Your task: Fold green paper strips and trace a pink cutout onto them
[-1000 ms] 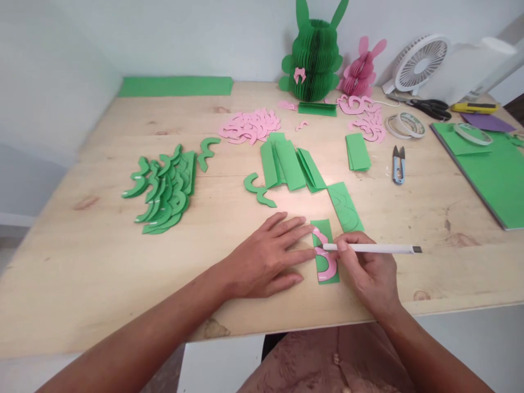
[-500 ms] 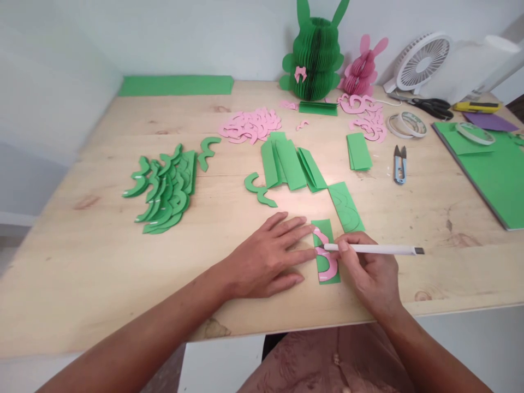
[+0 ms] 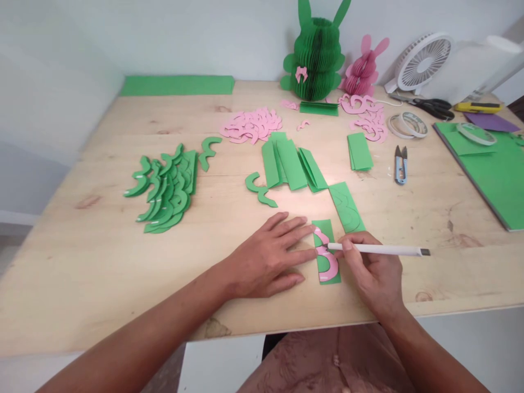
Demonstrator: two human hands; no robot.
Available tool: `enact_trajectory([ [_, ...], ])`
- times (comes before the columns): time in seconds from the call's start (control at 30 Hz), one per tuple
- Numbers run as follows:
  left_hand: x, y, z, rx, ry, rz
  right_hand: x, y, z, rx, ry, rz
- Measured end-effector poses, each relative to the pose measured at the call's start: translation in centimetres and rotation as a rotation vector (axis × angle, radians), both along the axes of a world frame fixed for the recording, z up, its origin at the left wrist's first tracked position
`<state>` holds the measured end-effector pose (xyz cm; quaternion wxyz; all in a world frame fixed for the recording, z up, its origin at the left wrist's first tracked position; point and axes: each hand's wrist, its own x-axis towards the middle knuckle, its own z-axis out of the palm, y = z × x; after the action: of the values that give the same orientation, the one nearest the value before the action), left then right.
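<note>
My right hand (image 3: 370, 273) is closed around a white pen (image 3: 385, 249), its tip at the edge of a pink curved paper template (image 3: 331, 267). The template lies on a small green paper piece (image 3: 335, 229) near the table's front edge. My left hand (image 3: 272, 256) lies flat with fingers spread, its fingertips pressing the template's left side. Just beyond the right hand is another green piece with a drawn outline (image 3: 346, 207). Folded green papers (image 3: 289, 164) and a cut green curved piece (image 3: 260, 191) lie beyond the left hand.
A stack of green cutouts (image 3: 167, 191) is at left, a heap of pink cutouts (image 3: 251, 125) farther back. Green (image 3: 315, 60) and pink paper rabbits (image 3: 360, 73) stand by the wall, beside a fan (image 3: 426, 60). Thread snips (image 3: 401, 165), tape rolls (image 3: 413, 124) and scissors (image 3: 434, 107) lie right.
The pen has shifted slightly to the right along the template's edge, together with my right hand. My left hand stays in place on the template.
</note>
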<state>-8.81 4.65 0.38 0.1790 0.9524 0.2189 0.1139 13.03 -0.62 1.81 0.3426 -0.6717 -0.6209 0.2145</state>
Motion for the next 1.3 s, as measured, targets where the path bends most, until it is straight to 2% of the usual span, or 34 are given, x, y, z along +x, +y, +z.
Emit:
enact_trajectory([
  [0.37, -0.04, -0.03, -0.04, -0.004, 0.005, -0.003, -0.06, -0.16, -0.10, 0.051, -0.050, 0.019],
  [0.87, 0.03, -0.01, -0.01, 0.007, 0.002, 0.001, -0.32, -0.22, -0.36, 0.329, -0.219, 0.123],
  [1.3, -0.09, -0.06, -0.13, 0.020, 0.001, -0.004, -0.53, -0.22, -0.20, 0.397, -0.244, 0.188],
])
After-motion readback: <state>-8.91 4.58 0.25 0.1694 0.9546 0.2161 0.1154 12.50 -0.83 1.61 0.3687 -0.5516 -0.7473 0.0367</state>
